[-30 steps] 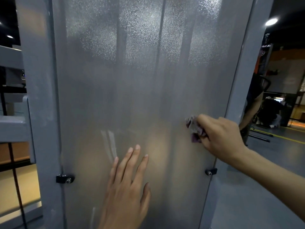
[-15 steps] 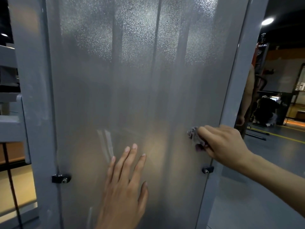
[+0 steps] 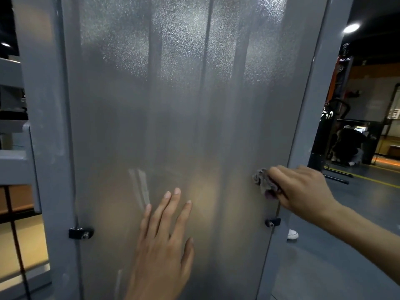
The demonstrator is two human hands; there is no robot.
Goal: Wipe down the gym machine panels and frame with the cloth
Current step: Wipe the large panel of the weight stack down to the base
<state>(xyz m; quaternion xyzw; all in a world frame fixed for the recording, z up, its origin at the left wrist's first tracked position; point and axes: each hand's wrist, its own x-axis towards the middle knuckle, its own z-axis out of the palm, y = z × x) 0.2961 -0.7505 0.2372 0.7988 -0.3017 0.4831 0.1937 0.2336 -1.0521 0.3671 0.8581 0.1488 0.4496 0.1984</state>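
A person's left hand [image 3: 160, 252] lies flat, fingers straight, on the frosted panel [image 3: 173, 126] at 6 o'clock; the right hand [image 3: 300, 189], grip closed around a crumpled cloth [image 3: 264, 183], presses it to the panel's edge at 3 o'clock beside the grey frame [image 3: 311, 105].

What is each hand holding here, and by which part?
The right hand grips a bunched cloth by its back part, the free end on the frosted panel. The left hand holds nothing; it rests flat on the panel.
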